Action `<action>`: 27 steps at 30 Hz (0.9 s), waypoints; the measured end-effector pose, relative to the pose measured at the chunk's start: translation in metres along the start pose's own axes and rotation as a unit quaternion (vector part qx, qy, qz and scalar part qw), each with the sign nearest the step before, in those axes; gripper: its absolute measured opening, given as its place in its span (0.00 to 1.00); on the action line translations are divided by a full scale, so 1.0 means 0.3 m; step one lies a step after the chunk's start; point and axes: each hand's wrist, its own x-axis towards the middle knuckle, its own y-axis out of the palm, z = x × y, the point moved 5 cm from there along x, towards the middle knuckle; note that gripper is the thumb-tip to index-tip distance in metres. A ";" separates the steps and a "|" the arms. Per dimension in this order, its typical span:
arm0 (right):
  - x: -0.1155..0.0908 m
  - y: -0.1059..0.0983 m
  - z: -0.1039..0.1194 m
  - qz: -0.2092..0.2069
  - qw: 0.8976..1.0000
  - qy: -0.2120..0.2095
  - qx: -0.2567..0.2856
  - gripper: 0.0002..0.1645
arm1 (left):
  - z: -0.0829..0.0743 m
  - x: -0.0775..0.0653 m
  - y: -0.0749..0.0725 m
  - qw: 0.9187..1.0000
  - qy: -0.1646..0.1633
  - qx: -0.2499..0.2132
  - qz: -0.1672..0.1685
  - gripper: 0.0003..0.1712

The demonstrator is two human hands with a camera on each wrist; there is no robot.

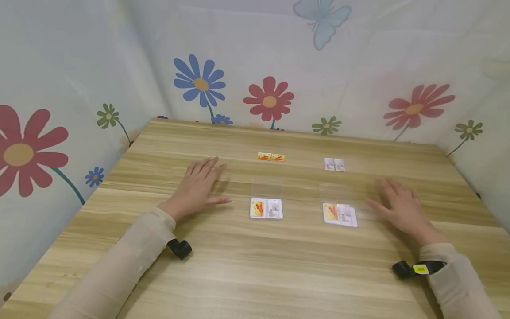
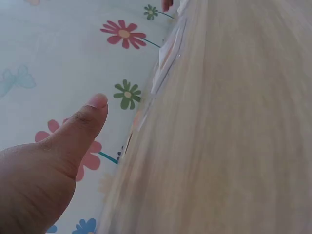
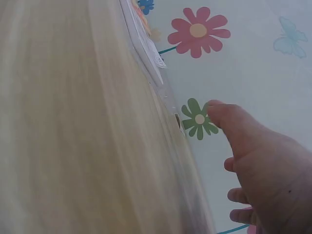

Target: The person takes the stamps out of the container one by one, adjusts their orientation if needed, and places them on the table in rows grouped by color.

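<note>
My left hand (image 1: 197, 188) lies flat on the wooden table with its fingers spread, holding nothing. To its right is a small white case (image 1: 275, 217) with its clear lid (image 1: 266, 188) folded back. An orange picture card (image 1: 257, 208) and a grey-white card (image 1: 273, 208) sit side by side in it. A similar case (image 1: 350, 225) with its clear lid (image 1: 334, 192) back also contains an orange card (image 1: 330, 212) and a grey-white card (image 1: 346, 215). Right of that case, my right hand (image 1: 402, 208) is spread over the table, its thumb pointing toward the case.
Farther back lie two orange-yellow cards (image 1: 264, 156) side by side, and to their right two grey-white cards (image 1: 329, 164). A flower-printed curtain (image 1: 358, 79) hangs along the table's back edge and sides. Each wrist wears a black camera strap (image 1: 432, 267).
</note>
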 end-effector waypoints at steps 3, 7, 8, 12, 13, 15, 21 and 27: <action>0.001 -0.011 0.011 -0.006 1.000 -0.004 0.004 0.46 | -0.014 -0.001 -0.015 1.000 0.001 -0.006 -0.009 0.55; 0.002 -0.024 0.027 -0.020 1.000 -0.012 0.008 0.44 | -0.037 -0.001 -0.037 1.000 0.005 -0.019 -0.019 0.54; 0.003 -0.026 0.031 -0.024 1.000 -0.016 0.008 0.44 | -0.042 0.000 -0.040 1.000 0.006 -0.022 -0.022 0.53; 0.003 -0.036 0.045 -0.028 0.999 -0.021 0.021 0.42 | -0.063 0.001 -0.056 0.999 0.013 -0.028 -0.034 0.51; 0.003 -0.039 0.050 -0.027 0.999 -0.021 0.025 0.41 | -0.067 0.000 -0.060 0.999 0.016 -0.028 -0.039 0.50; 0.004 -0.045 0.056 -0.025 0.999 -0.022 0.029 0.41 | -0.077 0.000 -0.068 0.998 0.023 -0.029 -0.049 0.49; 0.000 -0.061 0.082 -0.037 0.998 -0.034 0.030 0.38 | -0.098 -0.005 -0.091 0.996 0.031 -0.045 -0.074 0.47; 0.000 -0.079 0.113 -0.052 0.997 -0.045 0.040 0.35 | -0.117 -0.006 -0.108 0.994 0.036 -0.054 -0.090 0.47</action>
